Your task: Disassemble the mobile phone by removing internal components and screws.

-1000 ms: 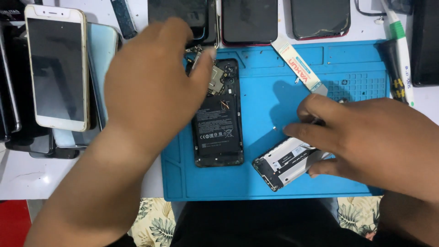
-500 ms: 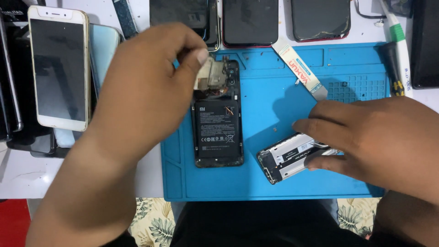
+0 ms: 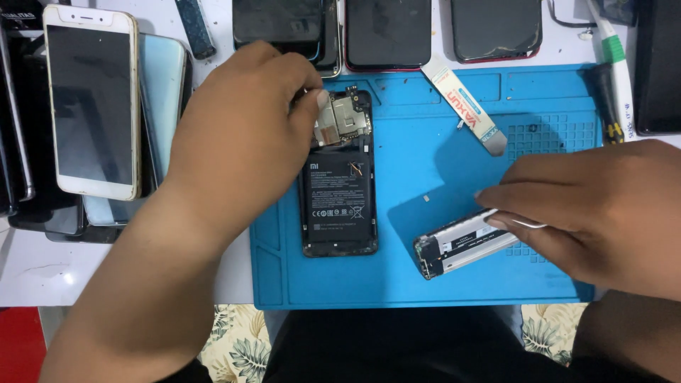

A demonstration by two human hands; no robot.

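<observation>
1. the opened phone (image 3: 339, 186) lies back-off and face down on the blue work mat (image 3: 425, 284), near the mat's left part, its black battery and metal shield plate showing.
2. the left hand (image 3: 245, 135) rests over the phone's upper left corner, thumb and forefinger pressed together at the edge of the shield plate (image 3: 342, 120); whether they pinch anything cannot be told.
3. the right hand (image 3: 596, 206) lies on the mat's right side, fingers closed around one end of a silver phone frame (image 3: 461, 242), which sits tilted, its other end pointing at the mat's lower middle.
4. a white flat pry tool (image 3: 464, 106) lies slantwise on the mat between the two hands, apart from both.
5. a tiny loose part (image 3: 425, 198) sits on the bare mat between phone and frame.
6. left of the mat a white-fronted phone (image 3: 91, 99) lies atop a stack of others.
7. dark phones (image 3: 386, 32) line the mat's far edge.
8. a green-and-white pen-like tool (image 3: 616, 64) lies at the right edge.
</observation>
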